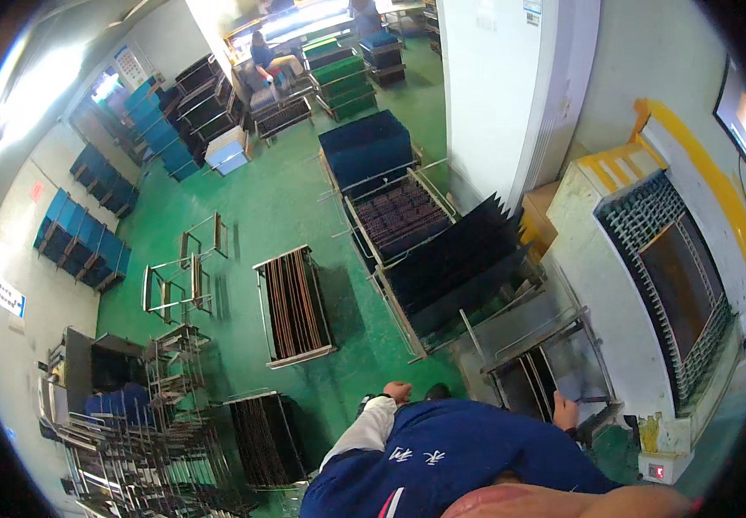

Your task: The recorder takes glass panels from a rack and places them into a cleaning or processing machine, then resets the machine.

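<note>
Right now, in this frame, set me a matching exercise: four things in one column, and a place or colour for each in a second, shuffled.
Things:
1. right hand
2. left hand
3. stack of dark blue trays
4. floor

Places or colours:
A. green
B. far up the aisle, beyond the slanted black panels
C. on the metal cart beside the pale machine
D. low at the person's side, over bare floor

Pairs: 1-C, 2-D, 3-B, 4-A
</note>
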The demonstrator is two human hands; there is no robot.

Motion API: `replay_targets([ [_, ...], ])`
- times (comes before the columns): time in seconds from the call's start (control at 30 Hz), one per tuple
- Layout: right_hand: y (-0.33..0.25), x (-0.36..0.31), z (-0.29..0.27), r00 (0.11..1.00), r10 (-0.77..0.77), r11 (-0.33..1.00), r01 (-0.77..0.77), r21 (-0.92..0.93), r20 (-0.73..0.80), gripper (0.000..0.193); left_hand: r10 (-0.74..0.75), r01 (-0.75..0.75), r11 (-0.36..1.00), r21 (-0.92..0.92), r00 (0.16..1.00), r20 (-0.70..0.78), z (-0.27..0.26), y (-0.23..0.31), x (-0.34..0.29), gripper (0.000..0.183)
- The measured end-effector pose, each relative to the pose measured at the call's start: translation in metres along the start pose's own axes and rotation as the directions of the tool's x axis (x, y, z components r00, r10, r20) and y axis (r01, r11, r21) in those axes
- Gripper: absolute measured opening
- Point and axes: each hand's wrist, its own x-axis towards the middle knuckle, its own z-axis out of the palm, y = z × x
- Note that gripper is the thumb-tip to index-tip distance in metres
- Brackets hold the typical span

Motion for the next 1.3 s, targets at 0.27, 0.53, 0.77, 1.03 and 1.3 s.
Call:
replay_targets([
  [0.27,-0.023,-0.009,-0.013,0.998,-0.052,0.997,0.054,0.050,-0.040,0.047,0.067,-0.057,0.992,-0.117,0.994,0.083,-0.016,-0.009,0.029,0.033],
  [0.53,-0.049,-0.012,-0.017,0.991,0.127,0.988,-0.130,-0.085,-0.036,0.050,0.069,-0.086,0.932,0.353,0.996,0.061,-0.020,0.014,0.011,0.030],
  [0.77,-0.047,-0.010,-0.005,0.989,0.105,0.971,-0.124,-0.206,-0.102,0.049,0.117,-0.174,0.926,0.336,0.976,0.183,-0.026,0.009,0.034,0.032],
  [1.03,-0.063,-0.017,-0.012,0.993,0.064,0.984,-0.079,-0.159,-0.097,0.045,0.164,-0.190,0.980,0.057,0.936,0.310,-0.039,0.001,0.054,0.026],
  [1.3,-0.044,-0.006,-0.004,0.987,0.057,0.969,-0.091,-0.229,-0.150,0.042,0.124,-0.123,0.971,0.203,0.992,0.009,-0.037,0.030,0.029,0.029],
])
